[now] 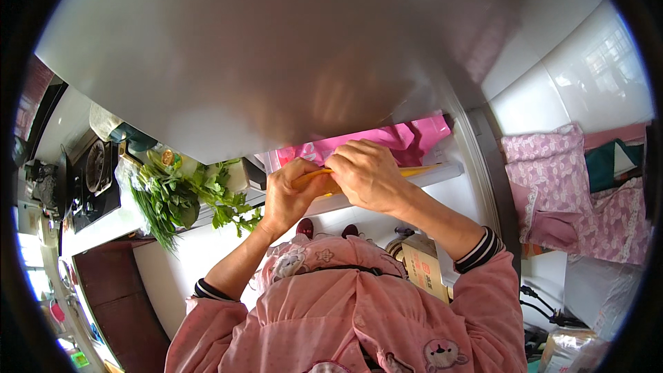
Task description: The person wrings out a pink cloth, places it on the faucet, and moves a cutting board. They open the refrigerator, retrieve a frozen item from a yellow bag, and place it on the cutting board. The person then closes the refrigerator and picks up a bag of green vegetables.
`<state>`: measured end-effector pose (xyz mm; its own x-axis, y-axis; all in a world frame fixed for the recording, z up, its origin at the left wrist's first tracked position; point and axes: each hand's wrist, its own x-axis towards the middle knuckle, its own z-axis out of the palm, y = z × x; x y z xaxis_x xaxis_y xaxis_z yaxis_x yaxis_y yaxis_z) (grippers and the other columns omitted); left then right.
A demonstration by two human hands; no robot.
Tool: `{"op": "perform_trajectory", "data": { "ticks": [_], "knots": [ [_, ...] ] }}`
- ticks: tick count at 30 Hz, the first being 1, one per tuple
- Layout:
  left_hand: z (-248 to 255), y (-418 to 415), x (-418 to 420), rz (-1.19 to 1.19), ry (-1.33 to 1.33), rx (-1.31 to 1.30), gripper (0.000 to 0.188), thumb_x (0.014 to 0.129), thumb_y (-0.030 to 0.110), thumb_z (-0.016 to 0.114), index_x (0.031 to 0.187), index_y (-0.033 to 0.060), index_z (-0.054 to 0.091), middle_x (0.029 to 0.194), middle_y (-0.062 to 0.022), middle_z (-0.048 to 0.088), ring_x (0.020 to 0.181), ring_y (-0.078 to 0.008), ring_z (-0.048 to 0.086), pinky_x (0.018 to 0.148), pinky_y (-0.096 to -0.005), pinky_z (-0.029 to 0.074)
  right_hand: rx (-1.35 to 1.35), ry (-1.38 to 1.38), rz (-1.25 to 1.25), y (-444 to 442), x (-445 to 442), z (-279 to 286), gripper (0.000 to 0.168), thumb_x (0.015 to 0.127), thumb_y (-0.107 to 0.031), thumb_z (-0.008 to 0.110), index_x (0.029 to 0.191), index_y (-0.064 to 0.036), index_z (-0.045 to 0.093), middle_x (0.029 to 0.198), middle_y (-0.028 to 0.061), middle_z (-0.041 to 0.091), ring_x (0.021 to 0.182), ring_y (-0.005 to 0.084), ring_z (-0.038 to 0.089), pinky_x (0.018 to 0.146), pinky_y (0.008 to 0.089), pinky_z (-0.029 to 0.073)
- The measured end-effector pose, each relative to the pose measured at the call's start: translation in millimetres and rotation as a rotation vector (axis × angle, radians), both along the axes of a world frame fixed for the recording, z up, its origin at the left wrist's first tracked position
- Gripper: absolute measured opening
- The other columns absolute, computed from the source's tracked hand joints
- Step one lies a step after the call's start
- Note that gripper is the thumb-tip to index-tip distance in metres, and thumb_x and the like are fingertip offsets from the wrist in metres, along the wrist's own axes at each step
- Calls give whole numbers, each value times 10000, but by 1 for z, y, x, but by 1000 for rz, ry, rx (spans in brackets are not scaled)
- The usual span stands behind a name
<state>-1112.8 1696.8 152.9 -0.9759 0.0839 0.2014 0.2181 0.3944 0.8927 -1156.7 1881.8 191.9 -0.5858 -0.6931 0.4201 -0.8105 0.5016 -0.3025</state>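
Both hands meet at the top edge of a yellow plastic bag [305,180] in front of my body. My left hand [287,197] pinches it between thumb and fingers. Beside it, my right hand [365,178] grips the same edge with curled fingers. More of the yellow bag shows to the right, but its lower part and contents are hidden. Just behind my hands lies a bright pink plastic bag [427,137] with printing. Both bags sit in a pale translucent bin or shelf [445,173]. A large grey glossy panel [248,62] overhangs them and blurrily reflects my hands.
Leafy green vegetables [176,199] spill over the left counter edge, near a black gas hob [98,186]. A cardboard box [422,264] stands on the floor at right. Lilac leaf-patterned cloth [549,176] and a black power cable [541,308] are farther right.
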Motion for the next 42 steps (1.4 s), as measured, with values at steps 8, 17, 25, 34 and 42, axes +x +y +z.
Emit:
{"op": "perform_trajectory", "data": {
  "ticks": [8, 17, 25, 34, 42],
  "knots": [
    [-23, -12, 6, -49, -230, 442, 202, 880, 132, 701, 1037, 9, 667, 887, -24, 668, 780, -67, 597, 697, -236, 509, 3, -201, 59, 10, -19, 10, 138, 830, -143, 648, 887, -25, 605, 843, 115, 623, 790, 307, 620, 716, 414, 487],
    [-16, -6, 6, -23, -80, 326, 85, 886, 74, 663, 930, 3, 645, 778, -32, 601, 642, -83, 552, 585, -239, 470, -22, -158, 148, 1, -19, 12, 123, 805, -114, 659, 863, -23, 600, 811, 106, 604, 790, 299, 607, 706, 416, 483],
    [-9, -9, 3, -50, -30, 192, 126, 862, 101, 676, 915, -7, 638, 780, -81, 604, 684, -162, 581, 641, -312, 475, -11, -186, 145, -4, -14, 15, 94, 783, -71, 654, 839, -19, 600, 771, 114, 580, 756, 310, 590, 680, 415, 476],
    [0, -5, 4, 4, -114, 121, 164, 881, 147, 679, 929, -7, 653, 818, -87, 635, 697, -177, 604, 651, -314, 494, 24, -175, 77, 14, -17, 20, 161, 812, -146, 680, 888, -19, 618, 811, 116, 606, 788, 312, 608, 694, 413, 478],
    [-8, -1, 1, -15, -6, 135, 191, 893, 167, 674, 928, -19, 650, 787, -84, 614, 615, -147, 592, 549, -279, 485, -13, -219, 85, 21, -14, 7, 123, 807, -90, 662, 884, -1, 627, 805, 134, 621, 776, 321, 608, 691, 415, 475]
  ]
}}
